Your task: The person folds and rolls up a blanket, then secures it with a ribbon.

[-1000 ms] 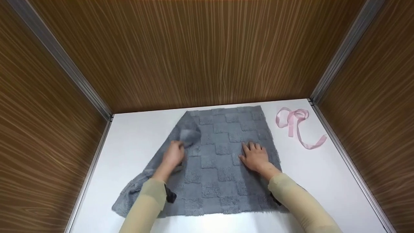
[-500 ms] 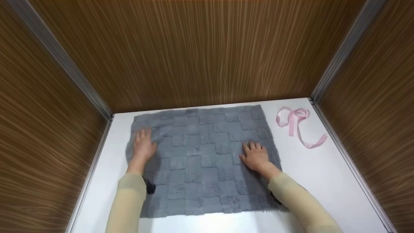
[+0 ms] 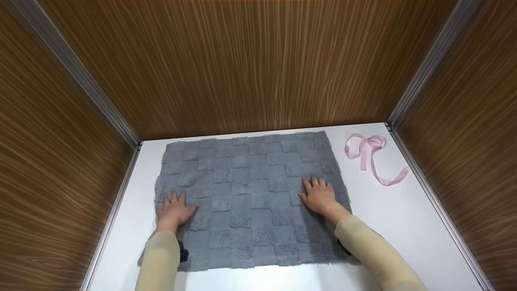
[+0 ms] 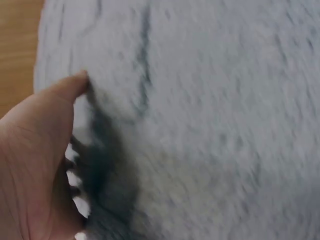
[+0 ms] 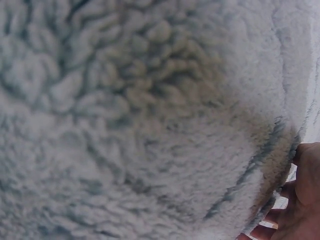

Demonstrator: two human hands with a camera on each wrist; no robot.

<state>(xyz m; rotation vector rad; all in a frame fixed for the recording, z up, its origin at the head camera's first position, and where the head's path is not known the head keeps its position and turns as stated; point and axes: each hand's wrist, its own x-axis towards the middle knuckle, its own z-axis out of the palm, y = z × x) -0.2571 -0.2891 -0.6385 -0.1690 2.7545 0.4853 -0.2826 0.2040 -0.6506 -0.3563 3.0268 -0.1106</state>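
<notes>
The gray towel [image 3: 250,194], folded over at left a second ago, now lies spread on the counter [image 3: 408,230]. The left hand [image 3: 176,211], fingers spread and gripping nothing, has moved nearer along its left side; the right hand [image 3: 318,196] rests unmoved at right, flat, likewise gripping nothing.

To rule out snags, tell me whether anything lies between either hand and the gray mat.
Nothing visible does: the left hand and right hand rest on the gray mat. The pink ribbon lies apart, off its right edge.
</notes>
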